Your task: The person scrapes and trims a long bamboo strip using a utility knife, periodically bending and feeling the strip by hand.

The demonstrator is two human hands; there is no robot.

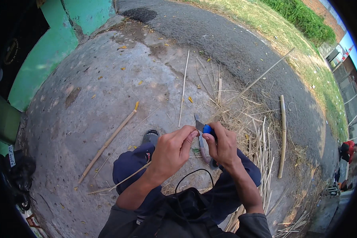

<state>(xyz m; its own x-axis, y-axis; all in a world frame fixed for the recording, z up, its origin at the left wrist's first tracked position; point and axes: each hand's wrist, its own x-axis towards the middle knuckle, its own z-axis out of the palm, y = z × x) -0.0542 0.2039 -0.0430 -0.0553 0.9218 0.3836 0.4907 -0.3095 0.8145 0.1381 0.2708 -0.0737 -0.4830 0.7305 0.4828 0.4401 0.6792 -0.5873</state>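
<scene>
Centre of frame, slightly right: a knife (pixel 202 127) with blue handle and short grey blade, blade tip pointing up-left. Right hand (pixel 223 147) is wrapped around the handle, fingers curled closed on it, thumb up near the blade base. Left hand (pixel 172 150) sits just left of it, fingers bent inward, thumb and forefinger pinched right at the blade; a thin bamboo sliver (pixel 123 180) runs from under this hand down-left across the knee, and the hand seems to grip its end, though the contact itself is too small to see clearly. The hands almost touch at the knife.

Below the hands: knees in dark blue trousers (pixel 133 166), a dark shoe (pixel 150 137) just up-left of the left hand, a black bag (pixel 186 206) with a looped black cord at lower centre.

Right of the hands, a heap of pale bamboo strips and shavings (pixel 258 135) spreads over the ground toward lower right. A thick bamboo pole (pixel 282 135) lies near-vertical at the right of the heap. A long thin stick (pixel 265 73) slants up-right from the heap. A slim strip (pixel 183 89) lies vertical above the hands. Another bamboo stick (pixel 107 144) lies diagonally at left centre.

All on a grey concrete slab (pixel 99 87); asphalt road (pixel 234 43) arcs across the top, grass (pixel 281 31) beyond it at upper right. Green painted wall (pixel 47 51) in the upper left.
</scene>
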